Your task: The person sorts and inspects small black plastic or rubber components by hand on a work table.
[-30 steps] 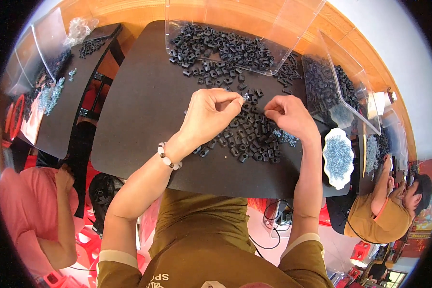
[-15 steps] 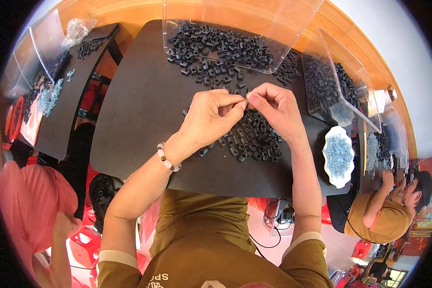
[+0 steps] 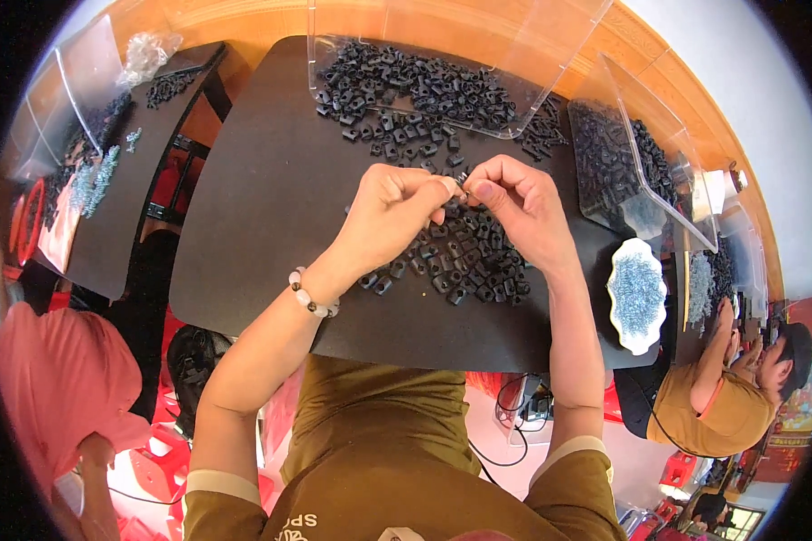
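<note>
Centre of frame: your left hand (image 3: pixel 390 216) and right hand (image 3: pixel 521 209) meet, fingertips pinched together on one small black part (image 3: pixel 461 183) above the pile (image 3: pixel 456 261) on the worktop (image 3: pixel 271 207). Assembly step; next calls for fine alignment.

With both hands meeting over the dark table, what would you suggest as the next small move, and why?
Probably press the two hands together to seat the piece: the left hand and right hand pinch a small black part between fingertips, above the loose pile of black parts.
</note>
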A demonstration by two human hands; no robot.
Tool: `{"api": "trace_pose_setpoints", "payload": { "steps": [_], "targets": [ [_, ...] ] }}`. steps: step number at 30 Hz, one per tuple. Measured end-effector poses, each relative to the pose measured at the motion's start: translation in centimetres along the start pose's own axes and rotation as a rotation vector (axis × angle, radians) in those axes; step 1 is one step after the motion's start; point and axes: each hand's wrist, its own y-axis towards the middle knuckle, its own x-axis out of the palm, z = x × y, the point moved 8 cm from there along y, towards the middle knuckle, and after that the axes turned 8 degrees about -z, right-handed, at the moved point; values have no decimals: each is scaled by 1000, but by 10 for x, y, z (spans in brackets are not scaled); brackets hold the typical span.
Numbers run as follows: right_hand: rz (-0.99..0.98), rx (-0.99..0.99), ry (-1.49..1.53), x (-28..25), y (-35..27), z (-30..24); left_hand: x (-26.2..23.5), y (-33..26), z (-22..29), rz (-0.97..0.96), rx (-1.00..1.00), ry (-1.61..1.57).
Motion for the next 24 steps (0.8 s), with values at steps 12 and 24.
{"api": "trace_pose_setpoints", "payload": {
  "steps": [12,24],
  "targets": [
    [51,16,-309,-18,-1,-1,-4,-1,-5,60,20,135],
    [66,-22,28,-4,-4,-10,4,-2,-13,-105,-122,-196]
  ]
}}
